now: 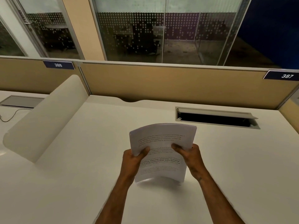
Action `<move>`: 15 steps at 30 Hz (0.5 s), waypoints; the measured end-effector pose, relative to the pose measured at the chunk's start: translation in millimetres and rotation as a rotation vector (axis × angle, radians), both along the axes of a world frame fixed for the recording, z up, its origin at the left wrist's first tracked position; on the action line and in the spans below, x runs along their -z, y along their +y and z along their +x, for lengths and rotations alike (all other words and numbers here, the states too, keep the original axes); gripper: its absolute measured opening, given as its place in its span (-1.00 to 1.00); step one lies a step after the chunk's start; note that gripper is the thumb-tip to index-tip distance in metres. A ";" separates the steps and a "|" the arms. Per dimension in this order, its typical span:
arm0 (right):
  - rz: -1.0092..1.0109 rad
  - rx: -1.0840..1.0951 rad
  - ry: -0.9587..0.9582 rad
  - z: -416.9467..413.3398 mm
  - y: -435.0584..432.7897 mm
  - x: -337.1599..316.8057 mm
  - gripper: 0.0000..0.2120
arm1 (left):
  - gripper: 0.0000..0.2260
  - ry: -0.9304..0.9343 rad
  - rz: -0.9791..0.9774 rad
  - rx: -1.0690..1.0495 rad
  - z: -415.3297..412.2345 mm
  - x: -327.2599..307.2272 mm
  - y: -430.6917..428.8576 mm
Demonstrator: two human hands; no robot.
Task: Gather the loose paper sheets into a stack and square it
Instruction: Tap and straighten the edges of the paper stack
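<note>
— White paper: one stack of sheets (pixel 161 152) stands nearly upright over the pale table (pixel 80 183), its lower edge just above or on the surface; which, the view does not settle.

— How is it held?

— Two hands. The left hand (pixel 131 160) has its grip pinched on the left edge, thumb on the front page; the right hand (pixel 189 155) pinches the right edge likewise.

— Any containers?

— One open cable tray (pixel 215 118) recessed in the table, dark inside, contents unclear.

— And the stack's look?

— Printed black text in paragraphs, the top bowed away, edges slightly fanned at the upper right, the bottom curling.
</note>
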State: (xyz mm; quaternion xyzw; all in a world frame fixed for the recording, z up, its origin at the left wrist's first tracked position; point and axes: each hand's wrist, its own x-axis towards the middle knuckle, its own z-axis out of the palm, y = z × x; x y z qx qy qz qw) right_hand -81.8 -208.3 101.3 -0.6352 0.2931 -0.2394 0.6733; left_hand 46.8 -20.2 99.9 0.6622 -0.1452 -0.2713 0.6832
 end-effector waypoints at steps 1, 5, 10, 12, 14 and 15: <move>-0.002 -0.015 -0.018 -2.2 -0.5 -0.9 -0.78 | -0.75 -0.005 -0.014 0.005 0.3 -1.1 0.9; 0.037 -0.079 0.013 -11.4 5.1 9.7 -0.77 | -0.78 0.027 -0.021 0.012 -13.1 14.2 3.2; 0.069 -0.069 0.099 -15.8 6.9 22.4 -0.80 | -0.93 0.048 0.048 -0.030 -20.4 23.8 -0.2; 0.050 -0.130 0.128 -26.4 -3.3 19.2 -0.68 | -0.87 0.057 -0.006 -0.055 -12.5 17.0 2.0; 0.055 -0.150 0.130 -41.3 -13.2 20.2 -0.48 | -0.79 0.114 -0.128 -0.141 -3.6 7.2 5.0; 0.078 -0.133 0.101 -47.7 -16.4 22.2 -0.42 | -0.76 0.149 -0.192 -0.179 -0.8 0.9 5.7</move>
